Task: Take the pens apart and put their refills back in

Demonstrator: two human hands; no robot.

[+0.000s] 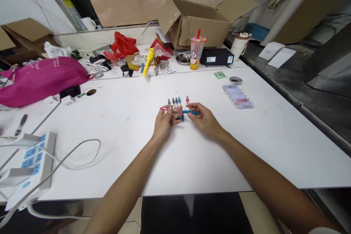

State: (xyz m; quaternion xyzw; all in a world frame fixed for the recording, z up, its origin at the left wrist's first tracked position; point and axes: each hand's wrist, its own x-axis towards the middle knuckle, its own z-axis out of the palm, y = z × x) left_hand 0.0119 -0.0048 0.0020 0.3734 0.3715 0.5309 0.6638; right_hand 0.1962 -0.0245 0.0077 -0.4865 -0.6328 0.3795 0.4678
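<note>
Near the middle of the white table, my left hand (163, 121) pinches a red pen (163, 109) with a clear barrel. My right hand (204, 120) holds a blue pen (193, 112) between thumb and fingers. The inner ends of these two pens meet or overlap between the hands. Just behind lie several dark pens (173, 101) side by side, with another blue pen (179, 101) at their right, partly covered by my left hand. A second red pen (188, 99) rests apart from that row, close behind my right hand's fingers.
A power strip (48, 161) with cables lies at the left, below a magenta bag (46, 80). Along the back stand a drink cup (195, 56), a black box (216, 57) and an open carton (203, 29). A tape roll (236, 79) sits at the right.
</note>
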